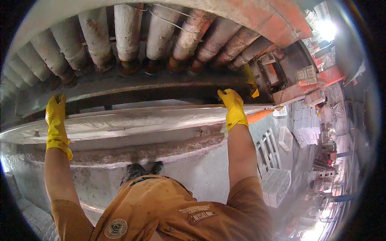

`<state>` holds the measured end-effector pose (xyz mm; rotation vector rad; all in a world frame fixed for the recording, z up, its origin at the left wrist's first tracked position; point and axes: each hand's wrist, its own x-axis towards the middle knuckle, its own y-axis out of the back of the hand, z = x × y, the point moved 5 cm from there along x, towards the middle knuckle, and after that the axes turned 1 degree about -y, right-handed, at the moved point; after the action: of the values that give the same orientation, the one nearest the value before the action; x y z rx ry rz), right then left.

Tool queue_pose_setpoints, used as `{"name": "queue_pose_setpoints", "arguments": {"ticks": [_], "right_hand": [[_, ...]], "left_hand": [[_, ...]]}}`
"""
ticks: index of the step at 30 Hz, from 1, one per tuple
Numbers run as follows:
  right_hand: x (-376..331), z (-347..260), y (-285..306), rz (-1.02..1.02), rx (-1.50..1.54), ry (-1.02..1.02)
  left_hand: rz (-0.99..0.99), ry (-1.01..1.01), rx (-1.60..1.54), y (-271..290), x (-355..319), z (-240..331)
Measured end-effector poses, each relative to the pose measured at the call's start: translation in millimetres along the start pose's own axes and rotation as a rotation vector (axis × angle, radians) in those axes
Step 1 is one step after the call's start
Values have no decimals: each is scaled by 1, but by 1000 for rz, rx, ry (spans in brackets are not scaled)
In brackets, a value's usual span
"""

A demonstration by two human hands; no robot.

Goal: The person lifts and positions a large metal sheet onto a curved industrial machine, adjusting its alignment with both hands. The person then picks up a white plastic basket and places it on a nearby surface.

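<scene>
Both of my hands wear yellow rubber gloves and are spread wide on a long pale panel that runs across in front of me. On the far left, my left hand is closed around the panel's upper edge. My right hand grips the same edge near the panel's right end, fingers curled over it. What the panel is made of, I cannot tell. Just beyond lies a dark gap, bordered by a curved metal rail. The fingertips behind the edge are partly hidden.
Large stained rollers line up beyond the rail, under a curved beam with thin wires. A rough ledge runs below the panel, near my shoes. To the right are a white slatted pallet, a white crate and stacked white blocks.
</scene>
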<state>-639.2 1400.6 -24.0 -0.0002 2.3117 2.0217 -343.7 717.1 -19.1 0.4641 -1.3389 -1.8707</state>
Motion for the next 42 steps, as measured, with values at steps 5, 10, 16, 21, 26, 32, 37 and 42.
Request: {"name": "queue_pose_setpoints", "arguments": {"ticks": [5,10,16,21,26,32,37,42], "right_hand": [[5,5,-6,-16,-3,12],[5,8,-8,-58,16,-36],[1,1,-4,-142,-15,-67],[2,0,-6,-168,-21,-83],[-4,-5,-2,-200,4,-89],[-6,-8,0,-197,27,-115],[-3,0,-4,-169,-8,-124],[-4,-8,2,-166,-3,-116]], "left_hand": [[14,-12,-3,-3,3,-7],[7,-26,13,-2,2,-1],[-24,2,-9,-4,3,-6],[1,-7,-19,-13,9,-23],[-29,39,-67,-6,2,-14],[9,-34,-14,-17,12,-29],[-15,13,36,-11,9,-15],[-23,46,-43,-18,13,-30]]}}
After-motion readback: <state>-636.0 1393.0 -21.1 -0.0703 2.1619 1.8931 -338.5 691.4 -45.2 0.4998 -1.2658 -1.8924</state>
